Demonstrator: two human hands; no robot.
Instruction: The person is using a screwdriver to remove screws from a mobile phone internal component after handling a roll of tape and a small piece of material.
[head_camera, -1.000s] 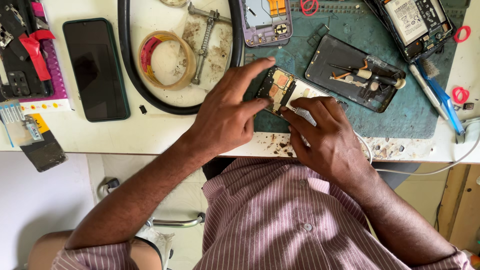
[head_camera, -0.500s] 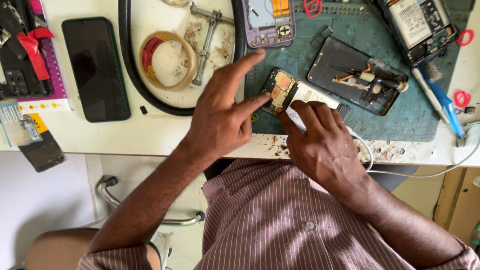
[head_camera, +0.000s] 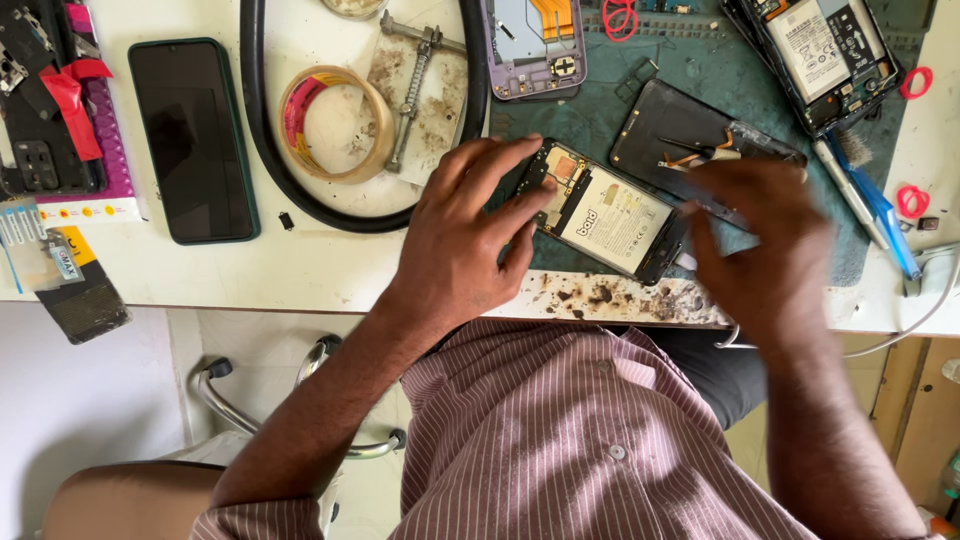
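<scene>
Item: opened phone, back cover off, white battery showing, lying tilted on the green work mat near the table's front edge.

Left hand: resting on the table beside the phone's left end, fingers spread apart, two fingertips pressing on the phone's upper left corner; not gripping it.

Right hand: hovering at the phone's right end, blurred; fingers loosely curled, and whether they are pinching anything cannot be told.

Lying just behind the right hand: a dark back cover with tweezers resting on it.

Sitting further back on the mat: a purple phone frame and a second opened phone at the right corner.

Lying on the white table, left of the mat: a black hose loop ringing a tape roll and a metal clamp tool; an intact dark phone, face up, well apart from the hands.

Showing along the front edge: brown crumbs and chipped surface.
</scene>
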